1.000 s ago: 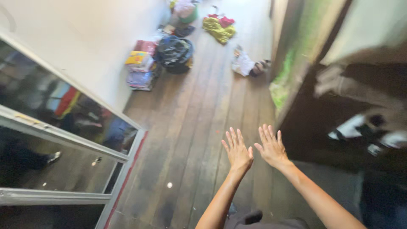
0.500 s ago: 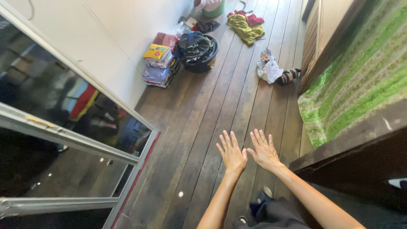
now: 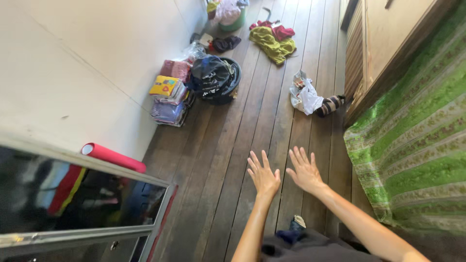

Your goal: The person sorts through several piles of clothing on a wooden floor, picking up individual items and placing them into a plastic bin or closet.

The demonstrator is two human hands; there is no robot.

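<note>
Both flat hands, left hand (image 3: 263, 175) and right hand (image 3: 306, 171), hover over dark plank floor (image 3: 228, 140).

Room of a home, probably a bedroom. Dark plank floor (image 3: 252, 121) beside a plain pale wall (image 3: 87, 63). Green striped bedspread (image 3: 412, 145) over a bed at right. Loose clothes (image 3: 273, 38) on the floor, a dark basket (image 3: 216, 77) full of laundry, folded fabric stack (image 3: 170, 97) against the wall. Glass-fronted cabinet (image 3: 82, 204) at left, red roll (image 3: 114, 157) on top.
</note>
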